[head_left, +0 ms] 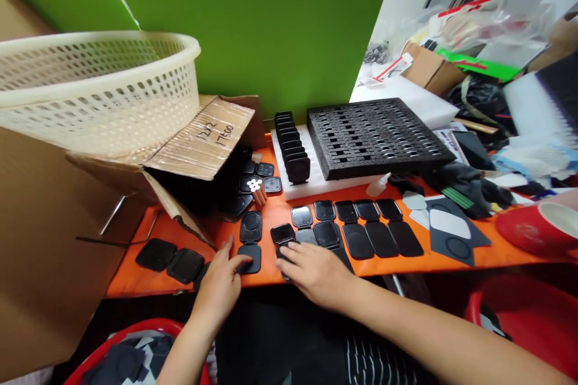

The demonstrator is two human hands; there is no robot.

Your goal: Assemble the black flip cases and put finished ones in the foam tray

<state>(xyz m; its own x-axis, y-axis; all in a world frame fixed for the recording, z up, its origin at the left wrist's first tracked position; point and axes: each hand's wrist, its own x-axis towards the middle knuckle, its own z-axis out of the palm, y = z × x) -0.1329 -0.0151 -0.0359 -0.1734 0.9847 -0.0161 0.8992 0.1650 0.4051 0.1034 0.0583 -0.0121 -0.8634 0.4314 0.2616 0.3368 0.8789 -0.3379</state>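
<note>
My left hand (pixel 220 281) lies at the front edge of the orange table (pixel 280 216), fingers stretched out and touching an opened black hinged case (pixel 250 240). My right hand (pixel 313 271) rests flat beside it, fingertips on another open black case (pixel 283 236). To the right runs a row of several more open black cases (pixel 356 225). Two closed-looking black cases (pixel 170 260) lie left of my left hand.
A cardboard box (pixel 198 150) of black cases lies open at the back left under a cream plastic basket (pixel 94 84). A black foam tray (pixel 374 135) and a stack of cases (pixel 293 147) sit on white foam. A red bowl (pixel 537 225) stands right; red bins sit below.
</note>
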